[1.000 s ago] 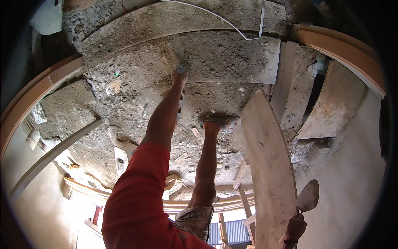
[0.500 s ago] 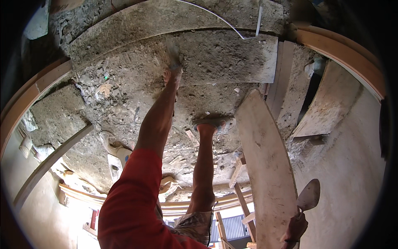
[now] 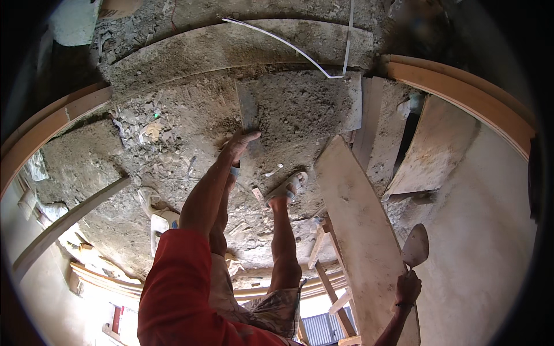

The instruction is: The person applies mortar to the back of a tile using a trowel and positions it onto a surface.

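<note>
My left hand (image 3: 241,142), at the end of a red sleeve, reaches low over the rubble-strewn ground at the middle. Its fingers close round the near end of a flat grey rectangular blade (image 3: 247,104), with the thumb stretched to the right. The blade lies over the left end of a dirt-covered board (image 3: 352,105); its handle, if any, is hidden. Out to the right, my right hand (image 3: 407,288) grips a pointed trowel (image 3: 415,245), its leaf-shaped blade tilted upward. That hand is at the right edge of a long, pale leaning plank (image 3: 360,222).
A curved board (image 3: 190,56) and a bent white strip (image 3: 283,45) lie at the far side. Curved wooden rails (image 3: 461,86) stand at far right and left. A narrow plank (image 3: 72,222) slants at left. Near a white container (image 3: 163,222), debris covers the ground.
My left hand has come nearer with the flat blade, which was blurred before. My right hand and trowel have shifted up and left in view. The whole view has tilted.
</note>
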The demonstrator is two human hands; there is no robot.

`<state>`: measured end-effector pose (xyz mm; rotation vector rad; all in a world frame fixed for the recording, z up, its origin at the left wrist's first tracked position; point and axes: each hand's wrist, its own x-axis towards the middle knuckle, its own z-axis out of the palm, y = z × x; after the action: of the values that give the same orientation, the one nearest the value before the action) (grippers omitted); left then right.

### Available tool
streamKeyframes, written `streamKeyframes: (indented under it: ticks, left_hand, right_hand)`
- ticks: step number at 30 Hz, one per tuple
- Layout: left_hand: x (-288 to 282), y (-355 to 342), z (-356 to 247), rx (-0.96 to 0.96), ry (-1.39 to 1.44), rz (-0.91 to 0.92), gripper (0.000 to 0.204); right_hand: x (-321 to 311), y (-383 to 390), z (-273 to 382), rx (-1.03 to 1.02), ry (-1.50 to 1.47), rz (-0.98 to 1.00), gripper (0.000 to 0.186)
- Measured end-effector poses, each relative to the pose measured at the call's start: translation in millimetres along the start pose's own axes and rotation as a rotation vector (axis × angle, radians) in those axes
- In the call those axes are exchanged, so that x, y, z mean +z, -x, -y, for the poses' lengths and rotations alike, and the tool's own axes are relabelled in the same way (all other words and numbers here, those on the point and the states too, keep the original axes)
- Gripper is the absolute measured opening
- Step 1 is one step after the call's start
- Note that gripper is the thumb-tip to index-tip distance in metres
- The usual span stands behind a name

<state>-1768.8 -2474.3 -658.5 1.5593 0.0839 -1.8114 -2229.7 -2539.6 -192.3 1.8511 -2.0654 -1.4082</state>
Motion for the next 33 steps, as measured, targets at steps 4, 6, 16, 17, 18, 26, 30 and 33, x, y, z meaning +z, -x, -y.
streamKeyframes:
  ticks: [4, 6, 16, 17, 18, 26, 30, 33]
  left_hand:
    - [22.6, 44.1, 20.4, 0.14, 0.181, 0.054, 0.029]
    - [46.8, 78.8, 24.9, 0.178, 0.246, 0.124, 0.035]
    - [137.4, 306.9, 29.2, 0.278, 0.405, -0.116, 0.03]
    - [136.0, 331.7, 27.4, 0.28, 0.428, -0.176, 0.027]
    - [135.9, 361.3, 31.6, 0.272, 0.46, -0.242, 0.025]
    - [57.2, 580.4, 98.3, 0.254, 0.611, -0.555, 0.019]
    - [22.8, 685.0, 175.9, 0.315, 0.806, -0.652, 0.021]
    - [-21.8, 728.6, 282.4, 0.41, 0.876, -0.522, 0.023]
  right_hand:
    - [-0.5, 3.3, -3.6, -0.006, -0.057, 0.046, 0.025]
    - [4.0, 7.0, -6.3, 0.003, -0.054, 0.047, 0.026]
    - [59.2, -2.7, -57.1, -0.256, -0.118, -0.021, 0.031]
    - [59.0, 2.3, -56.9, -0.254, -0.152, -0.047, 0.031]
    - [61.5, 8.5, -57.3, -0.257, -0.176, -0.068, 0.031]
    - [47.6, 89.9, -53.4, -0.266, -0.291, -0.025, 0.038]
    - [28.2, 130.2, -52.1, -0.271, -0.283, -0.102, 0.038]
    - [6.2, 166.9, -40.6, -0.33, -0.222, -0.214, 0.037]
